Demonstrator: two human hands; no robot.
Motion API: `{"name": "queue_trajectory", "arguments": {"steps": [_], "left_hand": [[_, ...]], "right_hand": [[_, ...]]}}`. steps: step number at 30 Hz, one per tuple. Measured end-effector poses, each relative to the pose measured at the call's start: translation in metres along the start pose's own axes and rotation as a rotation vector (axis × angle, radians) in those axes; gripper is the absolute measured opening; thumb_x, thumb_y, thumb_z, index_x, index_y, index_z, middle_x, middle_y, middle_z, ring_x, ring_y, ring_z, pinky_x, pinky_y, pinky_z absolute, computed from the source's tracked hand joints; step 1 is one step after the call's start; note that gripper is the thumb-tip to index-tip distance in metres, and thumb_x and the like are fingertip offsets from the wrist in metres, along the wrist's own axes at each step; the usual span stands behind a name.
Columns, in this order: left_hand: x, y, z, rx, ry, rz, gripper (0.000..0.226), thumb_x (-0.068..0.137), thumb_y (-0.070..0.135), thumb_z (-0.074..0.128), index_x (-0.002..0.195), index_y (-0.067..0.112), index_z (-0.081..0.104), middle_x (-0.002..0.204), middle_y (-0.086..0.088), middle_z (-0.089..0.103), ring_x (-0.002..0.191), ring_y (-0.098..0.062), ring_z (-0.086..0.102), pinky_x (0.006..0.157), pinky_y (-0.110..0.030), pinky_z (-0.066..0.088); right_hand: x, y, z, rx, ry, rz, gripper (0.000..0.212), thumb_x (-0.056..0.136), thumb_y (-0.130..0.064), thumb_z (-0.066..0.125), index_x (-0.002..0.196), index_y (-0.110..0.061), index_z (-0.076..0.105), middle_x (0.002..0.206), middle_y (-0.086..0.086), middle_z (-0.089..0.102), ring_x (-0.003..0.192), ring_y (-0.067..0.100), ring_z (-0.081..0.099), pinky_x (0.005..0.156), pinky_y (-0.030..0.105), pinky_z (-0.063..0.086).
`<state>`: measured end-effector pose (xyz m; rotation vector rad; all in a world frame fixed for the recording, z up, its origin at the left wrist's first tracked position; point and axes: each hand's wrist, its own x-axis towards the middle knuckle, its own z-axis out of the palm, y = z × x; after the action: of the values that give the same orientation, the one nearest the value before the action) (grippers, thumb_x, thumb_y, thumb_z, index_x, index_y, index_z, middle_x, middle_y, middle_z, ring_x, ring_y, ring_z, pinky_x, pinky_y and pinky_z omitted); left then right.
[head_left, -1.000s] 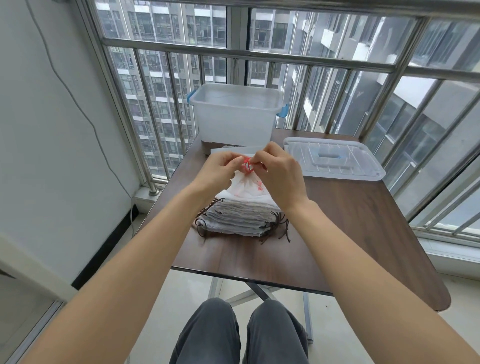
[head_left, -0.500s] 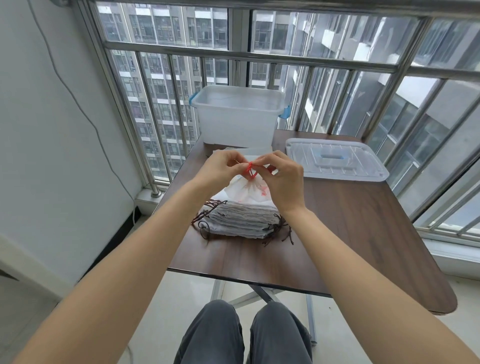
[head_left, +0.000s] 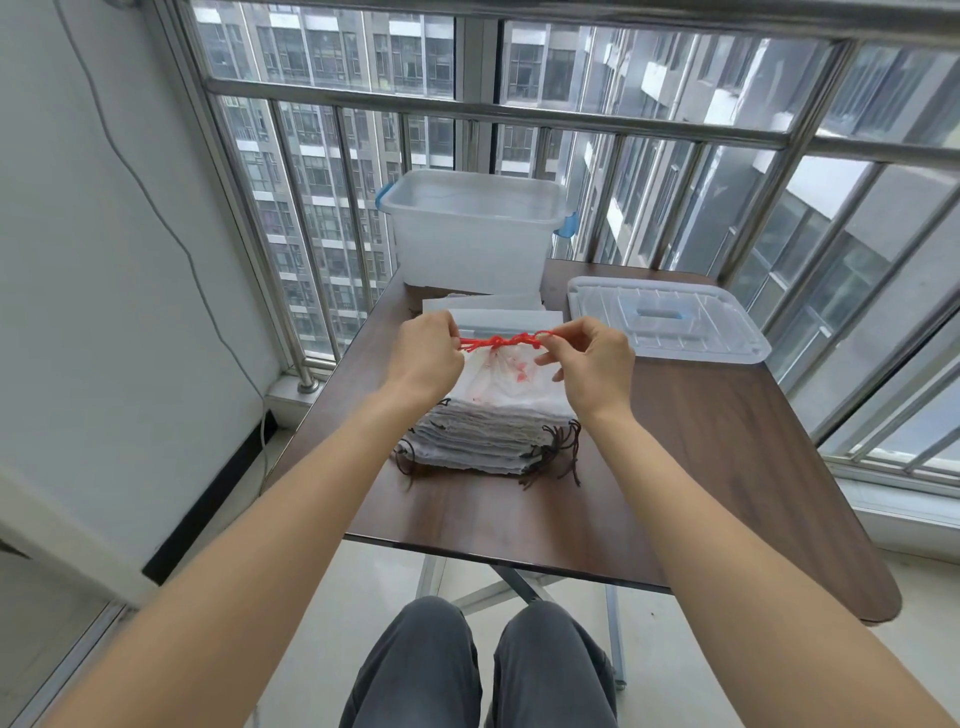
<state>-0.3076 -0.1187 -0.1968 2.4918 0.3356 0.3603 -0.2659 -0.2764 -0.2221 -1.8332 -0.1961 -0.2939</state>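
Observation:
A small sheer white pouch (head_left: 506, 382) with red marks inside hangs between my hands, its mouth gathered by a red drawstring (head_left: 501, 341) stretched level. My left hand (head_left: 428, 358) pinches the left end of the string and my right hand (head_left: 592, 366) pinches the right end. Below the pouch lies a stack of flat white drawstring pouches (head_left: 483, 441) with dark brown cords sticking out at both sides, on the dark wooden table (head_left: 701, 467).
A clear plastic bin (head_left: 472, 234) with blue latches stands at the table's far edge, its lid (head_left: 665, 325) flat to the right. Flat white sheets (head_left: 493, 306) lie in front of the bin. A metal window railing runs behind; my knees show below the table edge.
My hands have moved apart sideways, drawing the red string out taut and level; before, they were close together at the pouch's mouth.

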Motion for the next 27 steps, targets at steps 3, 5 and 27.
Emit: {"name": "queue_trajectory", "arguments": {"steps": [3,5,27], "left_hand": [[0.001,-0.001,-0.004,0.003,0.028,0.005,0.020,0.088,0.001,0.045,0.098,0.001,0.062,0.104,-0.016,0.066,0.100,-0.031,0.056,0.071,-0.028,0.037],[0.002,-0.002,-0.006,-0.009,0.046,-0.004,0.020,0.088,0.002,0.045,0.097,0.001,0.063,0.103,-0.016,0.066,0.099,-0.030,0.056,0.072,-0.026,0.035],[0.046,-0.007,-0.013,-0.747,-0.218,-0.630,0.047,0.095,0.031,0.046,0.135,0.007,0.041,0.138,-0.015,0.044,0.124,-0.032,0.047,0.092,-0.035,0.045]], "right_hand": [[0.000,0.003,-0.002,0.005,0.026,0.016,0.007,0.083,-0.005,0.066,0.076,-0.004,0.064,0.058,0.001,0.062,0.048,0.000,0.062,0.062,0.025,0.056],[0.001,0.004,-0.003,0.006,0.036,0.034,0.006,0.082,-0.004,0.066,0.077,-0.002,0.065,0.056,0.000,0.062,0.046,0.001,0.062,0.065,0.028,0.058],[0.026,-0.061,0.008,-0.058,-0.357,0.145,0.029,0.057,-0.038,0.056,0.068,-0.011,0.053,0.074,0.009,0.057,0.074,0.023,0.053,0.077,0.043,0.049]]}}
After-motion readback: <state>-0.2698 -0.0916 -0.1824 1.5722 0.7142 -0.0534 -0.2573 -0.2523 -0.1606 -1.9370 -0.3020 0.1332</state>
